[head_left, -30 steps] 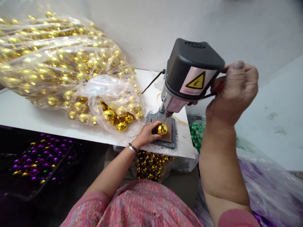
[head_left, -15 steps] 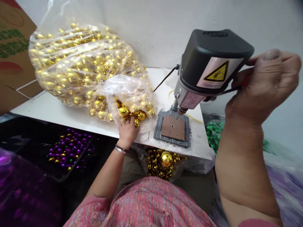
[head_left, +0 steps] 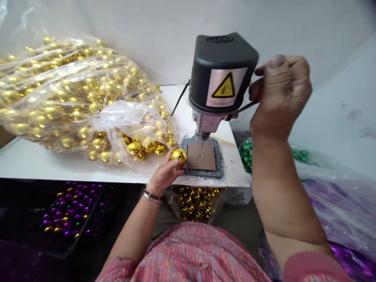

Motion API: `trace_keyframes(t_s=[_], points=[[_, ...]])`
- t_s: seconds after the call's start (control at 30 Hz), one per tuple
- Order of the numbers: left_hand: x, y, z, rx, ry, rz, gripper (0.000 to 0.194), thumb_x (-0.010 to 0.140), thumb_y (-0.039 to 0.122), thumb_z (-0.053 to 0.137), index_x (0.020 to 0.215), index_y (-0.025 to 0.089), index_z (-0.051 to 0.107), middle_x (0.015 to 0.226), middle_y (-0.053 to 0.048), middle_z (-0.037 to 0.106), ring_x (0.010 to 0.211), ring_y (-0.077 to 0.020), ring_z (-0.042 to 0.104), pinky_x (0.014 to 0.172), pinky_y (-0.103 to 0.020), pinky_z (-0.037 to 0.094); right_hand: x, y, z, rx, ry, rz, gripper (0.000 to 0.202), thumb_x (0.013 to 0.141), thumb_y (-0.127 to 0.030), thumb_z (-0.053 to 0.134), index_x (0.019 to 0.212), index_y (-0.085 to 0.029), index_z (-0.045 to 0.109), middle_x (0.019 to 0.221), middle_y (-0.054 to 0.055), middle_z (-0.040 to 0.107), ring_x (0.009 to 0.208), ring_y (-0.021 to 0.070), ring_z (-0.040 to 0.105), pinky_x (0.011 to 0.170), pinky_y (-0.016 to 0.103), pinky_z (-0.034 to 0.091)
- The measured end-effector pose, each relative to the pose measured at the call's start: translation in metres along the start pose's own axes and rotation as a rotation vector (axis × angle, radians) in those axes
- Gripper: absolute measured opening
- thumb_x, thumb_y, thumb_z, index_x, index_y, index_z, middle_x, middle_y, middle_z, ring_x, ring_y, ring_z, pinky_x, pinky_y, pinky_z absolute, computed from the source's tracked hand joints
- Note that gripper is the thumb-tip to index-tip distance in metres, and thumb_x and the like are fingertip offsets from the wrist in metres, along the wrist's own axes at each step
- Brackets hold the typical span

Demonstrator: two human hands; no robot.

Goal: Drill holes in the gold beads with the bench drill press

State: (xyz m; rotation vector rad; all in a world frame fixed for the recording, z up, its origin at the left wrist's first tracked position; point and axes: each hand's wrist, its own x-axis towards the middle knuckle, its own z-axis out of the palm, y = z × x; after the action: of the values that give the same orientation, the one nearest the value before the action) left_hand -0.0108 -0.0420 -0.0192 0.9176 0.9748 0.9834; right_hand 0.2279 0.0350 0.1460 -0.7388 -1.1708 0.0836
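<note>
- The left hand [head_left: 166, 174] has its grip around one shiny gold, faceted, round ball [head_left: 179, 156]; the thumb and the fingers hold it from below and from the side.
- This ball is at the left edge of the grey, ribbed base plate [head_left: 219, 169], beside the brown, square, flat board [head_left: 205, 161]; whether it touches the base plate, I cannot tell.
- The ball is round, so it shows no long axis, and no clear pointing direction can be seen on it.
- The right hand [head_left: 283, 94] is raised, and its grip is clenched on the red knob [head_left: 260, 94] of the thin, black lever [head_left: 248, 105], which slopes upward to the right.
- The black and grey bench drill [head_left: 225, 56] stands upright on the white surface [head_left: 73, 168]; its thin metal bit [head_left: 202, 143] points down toward the board, near a small dark-rimmed hole.
- On the black housing there is a pale label [head_left: 216, 98] with a yellow, black-edged warning triangle [head_left: 225, 89]; the lines under it are too small to read.
- A second, pinkish label [head_left: 209, 123] is on the grey neck, also unreadable.
- To the left lies a large, clear plastic bag [head_left: 117, 115] with many gold balls.
</note>
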Motion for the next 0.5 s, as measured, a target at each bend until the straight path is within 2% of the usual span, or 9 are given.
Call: trace_keyframes(t_s=[0.07, 0.17, 0.27, 0.33, 0.5], points=[[0.006, 0.001, 0.006, 0.035, 0.022, -0.020, 0.075, 0.072, 0.051, 0.083, 0.136, 0.029, 0.051, 0.116, -0.008, 0.069, 0.090, -0.0195, 0.070, 0.066, -0.028, 0.051, 0.005, 0.000, 0.002, 0.012, -0.022, 0.031, 0.035, 0.096, -0.044, 0.056, 0.082, -0.013, 0.052, 0.072, -0.004, 0.056, 0.051, -0.0017, 0.043, 0.050, 0.018, 0.030], [0.014, 0.003, 0.015, 0.184, 0.074, 0.046, 0.069, 0.067, 0.043, 0.088, 0.124, 0.023, 0.054, 0.110, -0.007, 0.071, 0.094, -0.0199, 0.069, 0.076, -0.031, 0.054, 0.020, -0.004, 0.009, 0.002, -0.064, 0.146, 0.027, 0.100, -0.026, 0.052, 0.076, -0.017, 0.045, 0.068, -0.006, 0.050, 0.051, -0.0005, 0.040, 0.050, 0.018, 0.031], [0.024, 0.005, 0.022, 0.296, 0.093, 0.114, 0.063, 0.066, 0.039, 0.088, 0.117, 0.019, 0.056, 0.107, -0.007, 0.073, 0.100, -0.0211, 0.069, 0.088, -0.034, 0.055, 0.037, -0.006, 0.018, -0.122, -0.105, 0.315, 0.035, 0.100, -0.022, 0.050, 0.068, -0.020, 0.035, 0.062, -0.007, 0.042, 0.057, 0.0003, 0.039, 0.058, 0.016, 0.037], [0.032, 0.006, 0.025, 0.321, 0.099, 0.108, 0.060, 0.067, 0.037, 0.087, 0.116, 0.018, 0.057, 0.108, -0.008, 0.073, 0.101, -0.0220, 0.069, 0.089, -0.035, 0.056, 0.045, -0.005, 0.022, -0.181, -0.122, 0.374, 0.038, 0.099, -0.022, 0.050, 0.066, -0.020, 0.033, 0.061, -0.007, 0.039, 0.060, 0.0001, 0.039, 0.063, 0.014, 0.039], [0.045, 0.006, 0.026, 0.494, 0.136, 0.161, 0.057, 0.074, 0.037, 0.083, 0.123, 0.018, 0.062, 0.115, -0.011, 0.075, 0.106, -0.0237, 0.070, 0.093, -0.036, 0.056, 0.046, -0.002, 0.024, -0.156, -0.123, 0.325, 0.039, 0.101, -0.021, 0.048, 0.065, -0.019, 0.032, 0.061, -0.007, 0.039, 0.063, -0.0009, 0.041, 0.069, 0.012, 0.038]])
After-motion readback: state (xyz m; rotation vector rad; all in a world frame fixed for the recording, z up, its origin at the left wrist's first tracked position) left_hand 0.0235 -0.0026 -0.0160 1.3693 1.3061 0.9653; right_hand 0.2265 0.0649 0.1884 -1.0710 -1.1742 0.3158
